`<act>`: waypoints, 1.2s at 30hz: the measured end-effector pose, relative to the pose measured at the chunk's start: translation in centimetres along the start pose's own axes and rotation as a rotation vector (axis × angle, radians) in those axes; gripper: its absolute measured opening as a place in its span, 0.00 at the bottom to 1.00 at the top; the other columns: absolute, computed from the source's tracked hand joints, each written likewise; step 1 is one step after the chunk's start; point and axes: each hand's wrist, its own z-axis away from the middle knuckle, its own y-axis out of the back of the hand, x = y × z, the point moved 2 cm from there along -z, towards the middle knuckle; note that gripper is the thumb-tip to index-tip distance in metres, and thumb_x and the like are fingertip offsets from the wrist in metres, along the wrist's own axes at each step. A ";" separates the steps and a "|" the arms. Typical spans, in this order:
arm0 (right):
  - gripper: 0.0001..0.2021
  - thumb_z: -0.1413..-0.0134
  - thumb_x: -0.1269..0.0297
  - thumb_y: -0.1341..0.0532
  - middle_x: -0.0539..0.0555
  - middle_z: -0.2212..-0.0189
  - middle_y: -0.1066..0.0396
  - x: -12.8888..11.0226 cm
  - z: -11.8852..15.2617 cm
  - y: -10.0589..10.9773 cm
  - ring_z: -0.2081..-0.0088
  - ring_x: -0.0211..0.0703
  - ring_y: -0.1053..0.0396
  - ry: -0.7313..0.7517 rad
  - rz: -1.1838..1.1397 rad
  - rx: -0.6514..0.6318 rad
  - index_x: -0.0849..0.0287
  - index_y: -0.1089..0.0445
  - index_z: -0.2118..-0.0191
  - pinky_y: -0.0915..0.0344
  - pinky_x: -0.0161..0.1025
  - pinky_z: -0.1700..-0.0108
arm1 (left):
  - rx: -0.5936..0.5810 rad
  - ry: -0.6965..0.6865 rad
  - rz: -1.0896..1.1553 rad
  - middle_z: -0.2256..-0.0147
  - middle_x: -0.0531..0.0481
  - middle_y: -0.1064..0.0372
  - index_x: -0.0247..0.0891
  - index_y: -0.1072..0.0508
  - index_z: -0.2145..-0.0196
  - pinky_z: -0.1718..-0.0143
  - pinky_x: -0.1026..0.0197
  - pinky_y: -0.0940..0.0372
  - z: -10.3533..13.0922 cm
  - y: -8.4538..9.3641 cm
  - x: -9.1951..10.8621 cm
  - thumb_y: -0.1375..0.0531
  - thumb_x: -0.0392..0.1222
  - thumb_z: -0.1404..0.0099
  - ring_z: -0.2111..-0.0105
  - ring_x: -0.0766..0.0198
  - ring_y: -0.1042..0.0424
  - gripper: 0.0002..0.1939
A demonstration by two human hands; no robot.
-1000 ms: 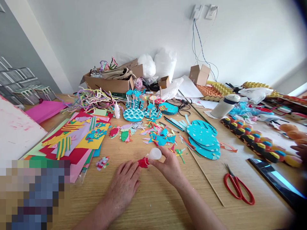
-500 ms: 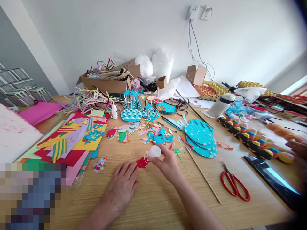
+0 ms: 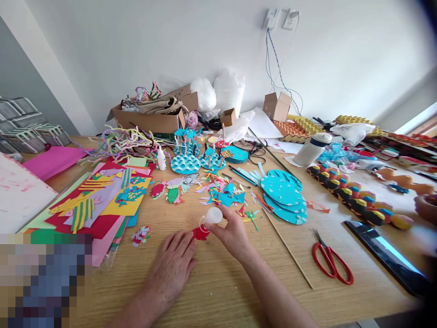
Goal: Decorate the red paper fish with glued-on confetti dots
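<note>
A small red paper piece [image 3: 200, 233] lies on the wooden table. My left hand [image 3: 175, 264] rests flat beside it, fingers stretched out, fingertips at its left edge. Above the piece, my right hand [image 3: 230, 230] grips a white glue bottle [image 3: 214, 215], tilted down toward the red paper; the nozzle end is hard to make out. To the left is a small pile of paper bits [image 3: 140, 236]. Farther back lie cut paper fish [image 3: 175, 193] and coloured scraps [image 3: 225, 195].
Red-handled scissors [image 3: 332, 262], a thin wooden stick [image 3: 288, 248] and a black phone-like slab [image 3: 384, 255] lie right. Blue discs [image 3: 283, 193] are behind. Coloured sheets [image 3: 102, 228] cover the left. Another person's hand [image 3: 426, 207] shows at the right edge.
The glue bottle and my right hand have shifted slightly left over the red paper. My left hand stays in place. The other person's hand at the right has moved.
</note>
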 end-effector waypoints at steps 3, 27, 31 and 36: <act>0.06 0.57 0.65 0.38 0.50 0.72 0.30 0.4 0.0 0.4 0.70 0.41 0.35 -0.010 -0.006 0.003 0.59 0.34 0.70 0.41 0.35 0.67 | 0.020 0.008 -0.004 0.50 0.49 0.35 0.39 0.33 0.53 0.51 0.51 0.44 0.0 -0.1 0.0 0.46 0.42 0.39 0.51 0.55 0.38 0.16; 0.05 0.59 0.66 0.38 0.49 0.75 0.32 -1.0 -0.2 -1.2 0.72 0.39 0.36 0.002 -0.035 -0.066 0.59 0.35 0.73 0.42 0.33 0.70 | 0.017 0.012 0.024 0.51 0.49 0.34 0.39 0.33 0.53 0.51 0.51 0.43 0.1 -0.2 0.0 0.47 0.40 0.38 0.51 0.56 0.39 0.15; 0.07 0.58 0.66 0.38 0.50 0.72 0.31 -0.4 -0.3 -0.4 0.70 0.40 0.35 -0.007 -0.003 -0.020 0.59 0.33 0.69 0.41 0.34 0.67 | 0.021 0.004 0.020 0.50 0.49 0.35 0.40 0.33 0.53 0.51 0.51 0.44 0.1 -0.2 0.0 0.48 0.41 0.38 0.51 0.56 0.39 0.15; 0.07 0.59 0.66 0.37 0.49 0.73 0.30 -0.1 0.1 0.6 0.70 0.41 0.35 -0.024 0.012 -0.008 0.58 0.34 0.70 0.41 0.34 0.68 | 0.043 0.017 0.018 0.50 0.50 0.35 0.40 0.33 0.53 0.51 0.51 0.44 0.2 -0.5 0.0 0.47 0.41 0.39 0.51 0.56 0.39 0.15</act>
